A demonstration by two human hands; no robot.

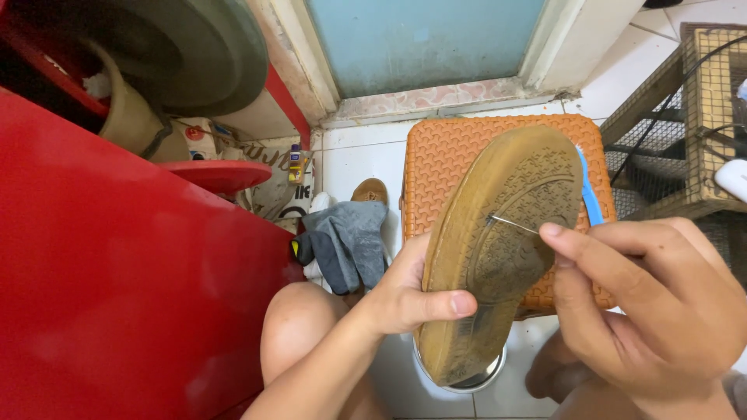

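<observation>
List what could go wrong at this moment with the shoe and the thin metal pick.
1. The pick is held at one end by the right hand; a slip across the tan sole could jab the left hand, whose thumb lies across the sole.
2. The left hand clasps only the shoe's edge; the shoe might twist or drop toward the metal bowl below.

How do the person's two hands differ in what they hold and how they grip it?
The left hand wraps the shoe at its edge, thumb across the sole; the right hand pinches a thin metal pin between fingertips. The left hand steadies the shoe; the right hand points the pin's tip into the tread. Both are bare and meet at the sole.
</observation>
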